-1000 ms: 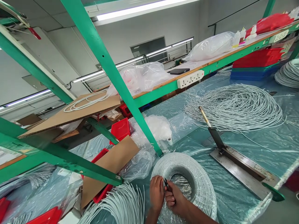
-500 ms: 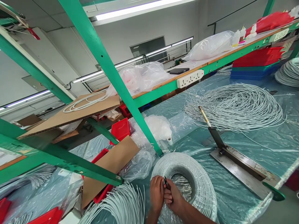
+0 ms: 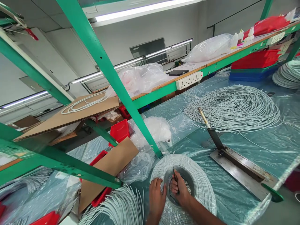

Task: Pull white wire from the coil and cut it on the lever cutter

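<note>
Between the hands point(image 3: 167, 190) lies a wrapped, pale-grey ring-shaped coil point(image 3: 203, 187).

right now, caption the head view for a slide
Right hand holding a dark tool over a coil of pale cable, left hand beside it

Grn post point(image 3: 111, 79), wht/gry coil point(image 3: 203, 184)

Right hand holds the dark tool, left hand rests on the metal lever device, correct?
Not quite: the head view shows the left hand on the wrapped coil, not the metal lever device. The right hand does hold the dark tool.
</note>
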A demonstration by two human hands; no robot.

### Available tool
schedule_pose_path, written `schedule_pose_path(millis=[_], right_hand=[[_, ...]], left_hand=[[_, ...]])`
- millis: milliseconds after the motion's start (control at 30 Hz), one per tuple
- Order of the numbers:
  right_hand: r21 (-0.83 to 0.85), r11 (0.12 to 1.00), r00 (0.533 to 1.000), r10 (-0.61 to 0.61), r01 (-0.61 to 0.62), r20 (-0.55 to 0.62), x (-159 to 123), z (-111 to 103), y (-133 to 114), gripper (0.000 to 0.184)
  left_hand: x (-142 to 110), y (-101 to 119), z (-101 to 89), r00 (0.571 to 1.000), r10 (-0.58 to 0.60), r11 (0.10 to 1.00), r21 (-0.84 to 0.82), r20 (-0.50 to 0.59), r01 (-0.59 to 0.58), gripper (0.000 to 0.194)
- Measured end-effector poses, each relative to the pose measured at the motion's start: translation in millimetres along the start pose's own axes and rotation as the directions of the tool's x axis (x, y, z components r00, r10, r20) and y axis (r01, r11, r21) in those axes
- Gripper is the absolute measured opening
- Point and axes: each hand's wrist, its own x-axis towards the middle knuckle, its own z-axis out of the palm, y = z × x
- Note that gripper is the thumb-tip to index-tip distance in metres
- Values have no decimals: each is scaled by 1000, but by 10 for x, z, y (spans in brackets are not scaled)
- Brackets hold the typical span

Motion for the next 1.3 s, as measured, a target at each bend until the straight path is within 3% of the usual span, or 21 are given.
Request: schedule_pose_path(millis=[67, 133, 200, 300, 400, 533, 600, 700, 800, 933, 1133, 1300], right_hand=[[-112, 993, 999, 13, -18, -41, 19, -74, 47, 40], [-355, 932, 992, -104, 71, -77, 35, -114, 115, 38], [-588, 769, 947, -322, 250, -19, 52, -118, 161, 32], [-703, 561, 850, -514, 436, 117, 74, -97, 171, 15], [-753, 462, 829, -525, 468, 194, 95, -97, 172, 13], [-886, 161, 806, -507, 436, 305, 127, -118, 212, 18], [-922, 37, 809, -493, 386, 320, 129, -112, 225, 19], [-943, -77, 820, -475, 324, 321, 81, -82, 206, 21], [-954, -155, 839, -453, 258, 301, -18, -62, 152, 23], [-958, -218, 869, -418, 188, 266, -124, -74, 107, 28], [-960, -211, 866, -428, 182, 258, -125, -100, 142, 27], [-967, -188, 868, -436, 171, 238, -120, -97, 135, 29]], left_hand=[[6, 7, -9, 1000, -5, 997, 83, 21, 4, 25], [27, 22, -32, 998, -22, 986, 165, 54, 13, 30], [53, 45, -67, 996, -25, 972, 234, 89, 3, 33], [85, 80, -118, 989, -9, 950, 309, 146, -37, 35], [102, 117, -133, 984, 1, 916, 394, 179, -73, 33], [115, 162, -111, 986, -1, 880, 469, 165, -77, 26], [113, 167, -99, 994, -6, 903, 427, 111, -42, 24], [98, 154, -92, 1000, -17, 953, 301, -5, 18, 27], [95, 160, -111, 999, -20, 958, 287, -26, 26, 28], [156, 227, -160, 996, -17, 904, 427, 83, -20, 25], [230, 155, -94, 984, 55, 822, 552, 168, -140, 27], [176, 36, -15, 978, 175, 805, 555, 117, -210, 23]])
